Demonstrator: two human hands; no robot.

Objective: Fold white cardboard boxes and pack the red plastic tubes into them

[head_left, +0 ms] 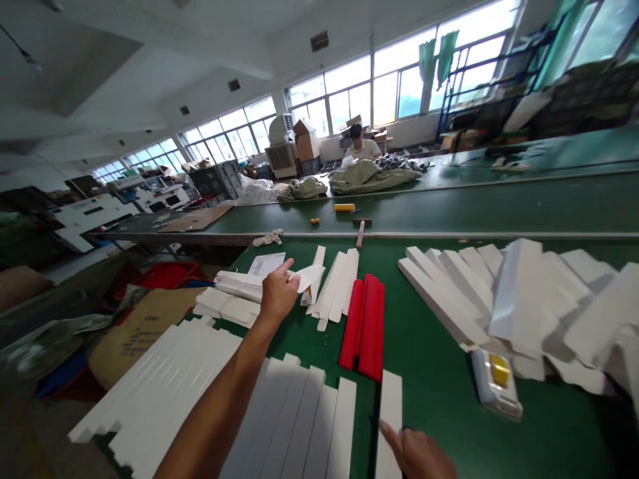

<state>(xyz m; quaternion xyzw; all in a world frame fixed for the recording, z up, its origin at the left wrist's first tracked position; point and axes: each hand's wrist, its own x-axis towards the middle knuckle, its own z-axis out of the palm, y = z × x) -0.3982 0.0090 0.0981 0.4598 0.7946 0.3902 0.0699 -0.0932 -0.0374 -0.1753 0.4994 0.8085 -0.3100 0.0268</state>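
From the head view, the left hand [277,294] is partly open with its index finger stretched out, just beside a folded white card piece [309,278]; whether it has hold of the piece cannot be told. The right hand [418,456], low at the frame edge, is loosely open and holds nothing visible, one finger at a flat white card strip [390,426]. Bundled red strips [363,326] lie between the hands on the green conveyor table [434,406], left of a heap of white card pieces [514,306].
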